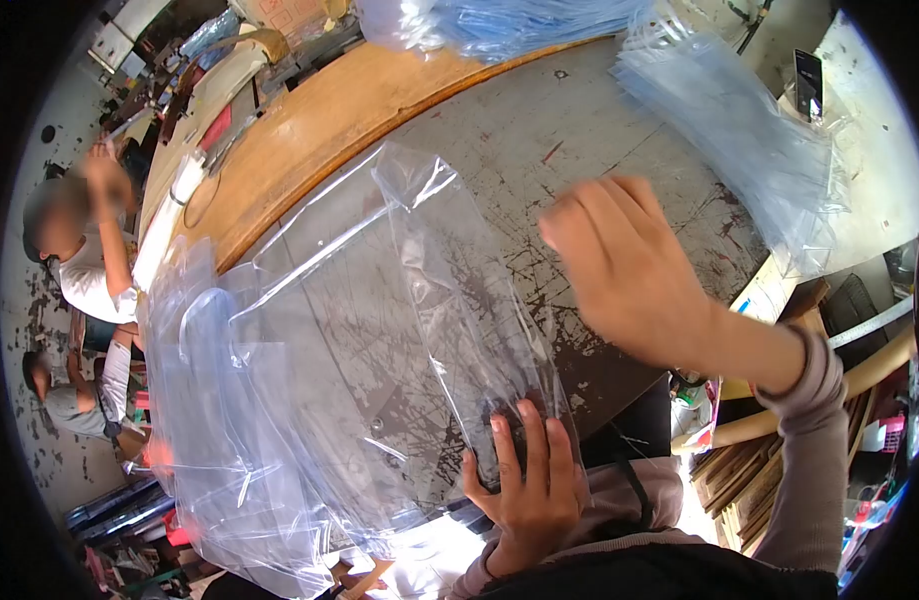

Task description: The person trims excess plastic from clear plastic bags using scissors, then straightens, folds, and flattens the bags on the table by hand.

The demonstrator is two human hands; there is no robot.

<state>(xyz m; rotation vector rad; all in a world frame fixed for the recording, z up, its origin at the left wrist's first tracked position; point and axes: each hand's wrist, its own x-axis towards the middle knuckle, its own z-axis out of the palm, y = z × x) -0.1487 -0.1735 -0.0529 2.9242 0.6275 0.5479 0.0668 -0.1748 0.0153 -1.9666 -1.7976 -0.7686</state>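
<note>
Clear plastic sheet (pixel 434 300) under spread left fingers (pixel 535 450); right fingers (pixel 601 218) curled, grip unclear; carton (pixel 284 12) print illegible.

On the table (pixel 549 115), one bag (pixel 439 290) lies under my left hand (pixel 529 485), and a bag pile (pixel 724 130) lies farther right.

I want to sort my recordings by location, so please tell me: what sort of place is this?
Most likely a workshop: the worktable is heavily scratched, clear plastic lies spread and piled on it, and another person is nearby.
</note>
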